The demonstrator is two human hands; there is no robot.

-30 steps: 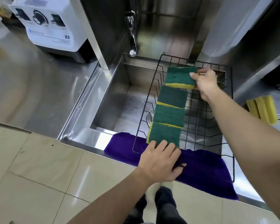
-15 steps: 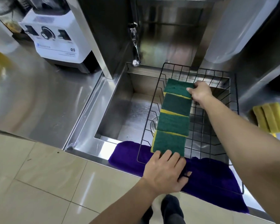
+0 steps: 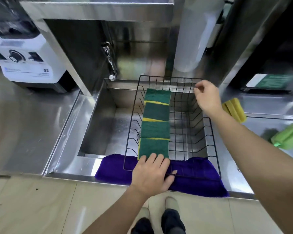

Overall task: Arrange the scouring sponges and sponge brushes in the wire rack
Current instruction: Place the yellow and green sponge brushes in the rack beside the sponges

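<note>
The yellow sponge brush (image 3: 234, 109) lies on the counter just right of the empty, loosely open right hand (image 3: 207, 97), while the left hand (image 3: 152, 174) lies flat on the wire rack (image 3: 215, 144)'s near edge.

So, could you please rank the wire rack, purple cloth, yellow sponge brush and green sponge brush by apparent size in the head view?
1. wire rack
2. purple cloth
3. green sponge brush and yellow sponge brush: look alike, and the green one is cut off by the frame edge, so unranked.

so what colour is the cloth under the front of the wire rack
Deep purple cloth, clearest in the head view.
</note>
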